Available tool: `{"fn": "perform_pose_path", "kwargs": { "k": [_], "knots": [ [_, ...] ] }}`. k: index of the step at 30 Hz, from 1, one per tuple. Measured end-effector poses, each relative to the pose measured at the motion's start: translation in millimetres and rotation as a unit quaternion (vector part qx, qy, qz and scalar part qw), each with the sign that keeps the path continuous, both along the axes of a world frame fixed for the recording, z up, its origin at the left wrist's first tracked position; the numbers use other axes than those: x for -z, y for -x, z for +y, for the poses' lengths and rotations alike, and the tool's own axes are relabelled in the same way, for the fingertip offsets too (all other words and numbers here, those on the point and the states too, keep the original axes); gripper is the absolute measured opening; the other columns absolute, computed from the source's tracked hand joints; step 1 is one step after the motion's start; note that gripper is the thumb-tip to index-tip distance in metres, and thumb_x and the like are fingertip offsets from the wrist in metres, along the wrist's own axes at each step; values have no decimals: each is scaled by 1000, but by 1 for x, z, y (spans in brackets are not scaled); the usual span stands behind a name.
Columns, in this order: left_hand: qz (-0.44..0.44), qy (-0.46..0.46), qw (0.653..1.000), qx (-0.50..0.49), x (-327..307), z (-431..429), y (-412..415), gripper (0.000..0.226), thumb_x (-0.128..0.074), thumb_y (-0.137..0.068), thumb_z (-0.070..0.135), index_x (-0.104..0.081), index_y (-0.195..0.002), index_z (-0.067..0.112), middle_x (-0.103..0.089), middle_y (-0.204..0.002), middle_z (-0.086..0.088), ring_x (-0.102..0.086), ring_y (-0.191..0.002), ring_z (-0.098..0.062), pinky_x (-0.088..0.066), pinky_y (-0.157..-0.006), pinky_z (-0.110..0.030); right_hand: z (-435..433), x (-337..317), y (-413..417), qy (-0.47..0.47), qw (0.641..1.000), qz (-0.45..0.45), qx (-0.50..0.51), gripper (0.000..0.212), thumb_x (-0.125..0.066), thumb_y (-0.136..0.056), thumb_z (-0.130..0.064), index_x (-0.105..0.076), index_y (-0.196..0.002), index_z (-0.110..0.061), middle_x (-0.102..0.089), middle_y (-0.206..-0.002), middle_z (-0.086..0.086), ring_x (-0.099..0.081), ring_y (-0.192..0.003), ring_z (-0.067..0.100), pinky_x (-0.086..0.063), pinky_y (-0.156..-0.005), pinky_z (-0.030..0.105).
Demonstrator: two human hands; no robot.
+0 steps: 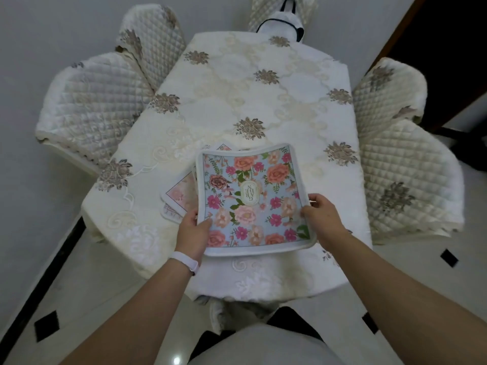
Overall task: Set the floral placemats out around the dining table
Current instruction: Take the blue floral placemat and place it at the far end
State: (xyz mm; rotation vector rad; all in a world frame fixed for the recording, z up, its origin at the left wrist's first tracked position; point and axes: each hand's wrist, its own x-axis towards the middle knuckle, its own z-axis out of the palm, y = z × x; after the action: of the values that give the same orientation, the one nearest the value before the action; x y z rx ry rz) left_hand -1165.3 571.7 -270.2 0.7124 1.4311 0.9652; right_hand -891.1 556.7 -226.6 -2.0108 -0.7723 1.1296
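Person stands at the near end of the worktop, which has a cream embroidered cloth over it. Both hands hold one blue floral placemat by its side edges. The left hand pinches the left border, thumb on top. The right hand grips the right border, fingers curled over it. The mat bows, far corners curling up, and seems lifted just off the cloth at the near end.

Under it, to the left, pink placemats lie fanned on the cloth. Cannot tell how many.

Quilted chairs flank the worktop. No mat shows at any seat, so the job looks barely begun.

Step in hand, as I judge it: lay this mat at a place.
- Keep the two-handed hold, since the mat is limp and sags.
- Set the far edge down first and let the rest follow flat.
- Square the near edge with the worktop's edge, centred on a chair.
- Lower it without sliding, or the cloth may ruck.
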Motion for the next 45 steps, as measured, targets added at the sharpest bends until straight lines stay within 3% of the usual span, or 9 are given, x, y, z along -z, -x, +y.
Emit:
{"fn": "perform_pose_path", "kwargs": {
  "k": [6, 15, 22, 24, 27, 33, 38, 45],
  "knots": [
    [-10, -17, 999, 31, -9, -3, -31, 20, -57, -91, 2, -63, -104, 16, -70, -105, -15, -70, -89, -36, -58, -76, -55, -33, -15, -28, -33, 998, -3, 61, 24, -54, -89, -4, -62, -106, -19, -69, -97, 1, -68, -85, 22, -57, -69, 36],
    [-6, -34, 995, 97, -39, -30, -109, 20, -58, -90, 1, -63, -99, 18, -68, -109, -19, -67, -96, -42, -54, -82, -60, -102, -21, -103, -85, 984, 47, 151, 27, -57, -88, -1, -65, -103, -21, -72, -97, 2, -71, -84, 21, -60, -72, 37],
    [17, -71, 988, 139, -69, -96, -224, 24, -56, -90, -3, -64, -96, 19, -71, -98, -10, -68, -91, -34, -57, -77, -46, -189, -40, -202, -136, 965, 80, 209, 31, -56, -84, 7, -66, -96, -19, -71, -92, 3, -70, -78, 21, -56, -63, 31],
    [15, -79, 985, 151, -75, -119, -263, 23, -56, -90, -3, -64, -96, 18, -72, -95, -9, -72, -83, -29, -60, -70, -43, -219, -45, -232, -145, 959, 80, 229, 32, -55, -85, 7, -64, -91, -23, -70, -89, 2, -69, -73, 17, -55, -60, 29],
    [-4, -74, 982, 173, -82, -151, -319, 19, -56, -90, -2, -62, -99, 14, -72, -92, -9, -73, -72, -24, -59, -56, -35, -263, -49, -279, -156, 949, 75, 264, 29, -54, -86, 6, -64, -99, -19, -69, -87, -1, -68, -64, 8, -52, -50, 21],
    [-11, -69, 968, 240, -92, -200, -411, 16, -57, -91, -1, -61, -98, 14, -72, -95, -12, -73, -74, -30, -61, -61, -42, -349, -56, -351, -178, 924, 75, 329, 28, -51, -89, 6, -63, -102, -15, -71, -90, 4, -71, -66, 14, -55, -52, 25],
    [-8, -74, 948, 310, -98, -217, -475, 16, -56, -91, 1, -60, -101, 13, -71, -105, -20, -71, -88, -40, -55, -79, -61, -395, -58, -395, -202, 902, 62, 376, 30, -51, -88, 6, -65, -103, -17, -72, -91, 4, -72, -65, 14, -57, -57, 29],
    [-27, -59, 932, 356, -90, -222, -551, 20, -56, -90, -2, -58, -106, 11, -68, -109, -26, -69, -91, -45, -53, -80, -64, -429, -56, -441, -216, 875, 55, 429, 30, -51, -89, 6, -64, -98, -19, -74, -91, 5, -74, -65, 13, -59, -57, 29]
  ]
}}
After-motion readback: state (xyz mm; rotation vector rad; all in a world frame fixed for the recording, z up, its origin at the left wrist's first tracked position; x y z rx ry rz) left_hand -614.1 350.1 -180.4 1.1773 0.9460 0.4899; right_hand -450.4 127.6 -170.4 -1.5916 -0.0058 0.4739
